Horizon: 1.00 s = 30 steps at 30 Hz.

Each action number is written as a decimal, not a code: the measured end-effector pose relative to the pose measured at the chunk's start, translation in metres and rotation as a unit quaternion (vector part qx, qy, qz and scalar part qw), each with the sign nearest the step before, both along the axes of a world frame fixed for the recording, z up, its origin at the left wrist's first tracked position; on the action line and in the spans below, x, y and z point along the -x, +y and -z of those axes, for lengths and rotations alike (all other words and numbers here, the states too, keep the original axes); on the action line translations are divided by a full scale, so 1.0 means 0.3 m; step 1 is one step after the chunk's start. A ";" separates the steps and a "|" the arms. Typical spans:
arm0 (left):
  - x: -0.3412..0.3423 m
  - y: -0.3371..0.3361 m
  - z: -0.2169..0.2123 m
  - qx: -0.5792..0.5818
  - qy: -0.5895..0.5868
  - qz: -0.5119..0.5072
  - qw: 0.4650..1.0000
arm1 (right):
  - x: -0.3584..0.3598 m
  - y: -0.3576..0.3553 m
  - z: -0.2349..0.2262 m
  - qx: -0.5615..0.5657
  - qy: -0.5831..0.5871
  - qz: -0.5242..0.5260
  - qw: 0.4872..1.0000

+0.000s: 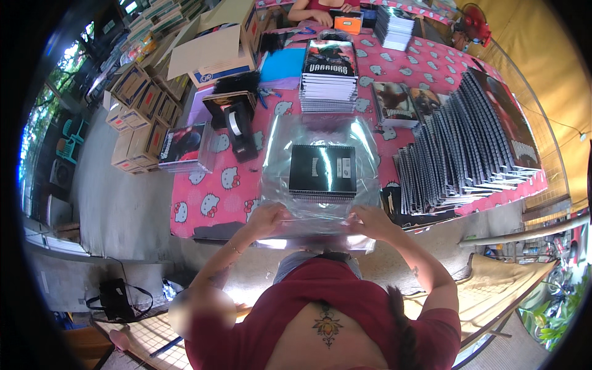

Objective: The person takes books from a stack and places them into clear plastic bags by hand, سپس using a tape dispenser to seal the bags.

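A: Hands: state?

B: Left hand point(269, 220): narrow, fingers pinched on the near edge of a clear, glossy plastic sheet point(277, 179). Right hand point(370, 221): likewise pinched, farther right along that edge.

A: Item beyond them?

B: One black, rectangular, spiral-bound notebook point(322, 170). Lies flat amid the sheet, just beyond both hands, touched by neither. Whether a layer also covers it: cannot tell.

A: Risks?

B: In my judgement, three. Skewed or creased plastic, from an uneven pull; notebook shifted off centre, from a sharp tug; a snag or tear, from the coil.

A: Appearance?

B: Dark cover, bright glare streak down the middle, small pale marking left, white label right, coil along the near edge.

A: Surroundings?

B: Surface under pink cat-print cloth point(213, 190). Left: black tape dispenser point(245, 145). Beyond: tall stack of picture-covered notebooks point(328, 83). Right: long, leaning row of spiral-bound notebooks point(459, 145).
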<state>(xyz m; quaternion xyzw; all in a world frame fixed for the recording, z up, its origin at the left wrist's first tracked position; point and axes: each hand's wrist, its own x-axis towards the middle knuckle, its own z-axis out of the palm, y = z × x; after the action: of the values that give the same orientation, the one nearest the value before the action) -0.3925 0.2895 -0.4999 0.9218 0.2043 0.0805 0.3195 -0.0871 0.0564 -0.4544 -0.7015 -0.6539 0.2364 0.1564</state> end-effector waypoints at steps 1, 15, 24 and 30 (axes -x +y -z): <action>-0.021 0.005 -0.031 -0.013 -0.028 0.017 0.999 | 0.005 0.010 -0.028 -0.033 -0.009 0.004 0.999; -0.189 0.472 -0.021 0.433 -0.075 -0.230 0.868 | 0.265 0.286 0.022 -0.196 -0.150 0.118 0.962; -0.760 0.492 -0.121 -0.082 -0.130 -0.004 0.988 | 0.273 0.320 0.051 -0.159 -0.160 0.154 0.962; -0.947 0.586 0.104 -0.289 -0.054 0.034 0.955 | 0.277 0.328 0.022 -0.154 -0.157 0.161 0.962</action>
<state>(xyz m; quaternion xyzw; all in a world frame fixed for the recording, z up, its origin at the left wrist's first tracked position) -0.1084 0.4653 -0.5311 0.9755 0.1229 0.1747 0.0522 -0.1703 0.1548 -0.4611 -0.7934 -0.5770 -0.0087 0.1939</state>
